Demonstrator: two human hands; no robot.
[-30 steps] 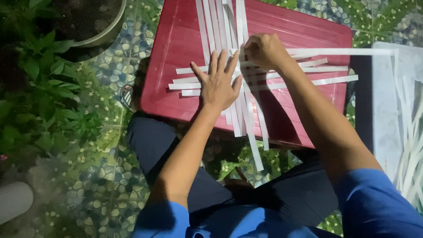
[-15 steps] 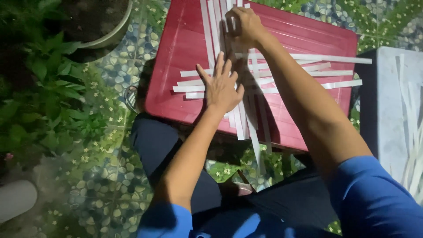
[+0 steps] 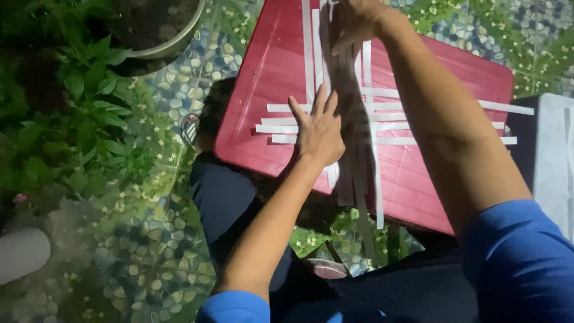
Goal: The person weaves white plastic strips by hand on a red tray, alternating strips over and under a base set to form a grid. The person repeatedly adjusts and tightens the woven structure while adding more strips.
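Surface: a red plastic tabletop point(image 3: 269, 78) with rounded corners, set at a slant in the view; its near edge runs just above the person's dark-clothed knees point(image 3: 233, 203).
Strips: white paper strips point(image 3: 382, 125) lie crossed on the tabletop, a few running across towards its right edge, several running lengthwise from the far edge down the middle.
Overhang, near edge: the lengthwise strips pass over the near edge and hang free above the lap.
Overhang, right edge: the ends of the crosswise strips reach to or past the right edge.
Left hand: the left hand point(image 3: 320, 131) lies flat, palm down and fingers spread, pressing on the strips where the two sets cross, near the middle of the tabletop.
Right hand: the right hand point(image 3: 356, 21) is at the far edge, fingers curled and pinched on the far ends of lengthwise strips; the picture's top edge cuts off part of it.
Open room, left: the left part of the tabletop, from the crosswise strip ends to the left edge, is bare red.
Open room, right: the right forearm crosses over the strips on the right half.
Beside the tabletop: a pale box or stand point(image 3: 553, 161) sits just beyond the right edge; green leafy plants point(image 3: 66, 125) and a pot point(image 3: 161, 36) stand well off the left edge on patterned pebble flooring point(image 3: 149, 257).
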